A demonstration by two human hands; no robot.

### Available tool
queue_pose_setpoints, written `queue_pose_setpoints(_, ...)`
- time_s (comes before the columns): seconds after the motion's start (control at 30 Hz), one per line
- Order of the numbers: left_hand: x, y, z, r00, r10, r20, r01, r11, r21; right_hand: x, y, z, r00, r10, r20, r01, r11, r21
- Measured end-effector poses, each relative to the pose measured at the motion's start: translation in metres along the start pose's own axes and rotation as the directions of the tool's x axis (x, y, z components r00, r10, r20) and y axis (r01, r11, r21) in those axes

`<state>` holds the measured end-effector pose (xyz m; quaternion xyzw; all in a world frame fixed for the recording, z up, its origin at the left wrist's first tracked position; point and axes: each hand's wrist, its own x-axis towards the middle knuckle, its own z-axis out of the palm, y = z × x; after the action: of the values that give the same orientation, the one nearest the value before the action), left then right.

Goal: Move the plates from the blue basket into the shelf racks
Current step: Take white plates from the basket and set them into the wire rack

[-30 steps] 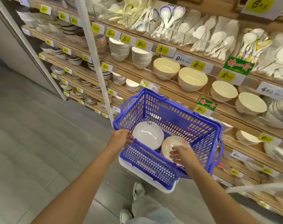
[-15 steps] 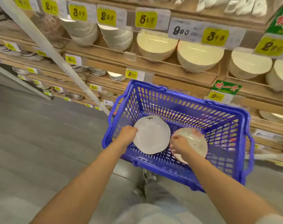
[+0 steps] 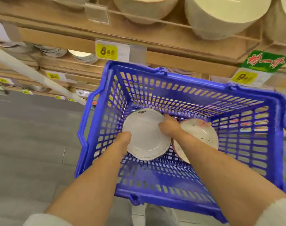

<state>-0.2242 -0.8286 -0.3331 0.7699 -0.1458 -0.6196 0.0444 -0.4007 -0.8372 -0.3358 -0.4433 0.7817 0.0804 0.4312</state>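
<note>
While both plates lie in the basket (image 3: 171, 75), I have my hands on the white plate (image 3: 145, 136), and a careless lift could chip it.

Head view: if I raise it tilted, I judge its rim could knock the pink plate (image 3: 199, 132) just beside it, or catch the basket's mesh wall. A one-sided hold could let it slide. My right hand (image 3: 169, 126) grips the white plate's right rim between the two plates, fingers curled over the edge. My left hand (image 3: 125, 137) touches its left rim, but I cannot tell whether those fingers hook under. The shelf (image 3: 179, 61) stands just behind the basket.
</note>
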Motion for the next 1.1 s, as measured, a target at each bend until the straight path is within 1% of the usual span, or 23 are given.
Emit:
queue_pose_setpoints(0.1,0.003,-0.001,0.004,0.999,-0.041,0.034,0.045,0.99,-0.132,0.011,-0.001,0.002,0.998,0.062,0.025,-0.063,0.996,0.055)
queue_pose_setpoints(0.17,0.004,0.0,0.003,0.996,-0.054,0.072,0.065,0.985,-0.161,0.014,-0.003,0.003,0.996,0.088,0.023,-0.09,0.991,0.095)
queue_pose_setpoints(0.3,0.0,0.002,0.0,0.995,-0.067,0.078,0.079,0.985,-0.153,0.012,-0.005,0.006,0.995,0.096,0.014,-0.097,0.982,0.162)
queue_pose_setpoints(0.57,-0.008,0.004,0.005,0.999,-0.044,-0.021,0.041,0.995,-0.096,-0.004,-0.01,0.014,0.995,0.098,0.003,-0.096,0.968,0.233)
queue_pose_setpoints(0.77,-0.013,0.003,0.001,0.998,-0.054,0.02,0.055,0.994,-0.094,-0.012,-0.01,0.013,0.994,0.108,0.02,-0.109,0.95,0.294)
queue_pose_setpoints(1.1,-0.024,0.006,0.007,0.996,-0.047,-0.07,0.046,0.999,-0.02,-0.022,-0.012,0.013,0.988,0.153,-0.004,-0.138,0.905,0.402)
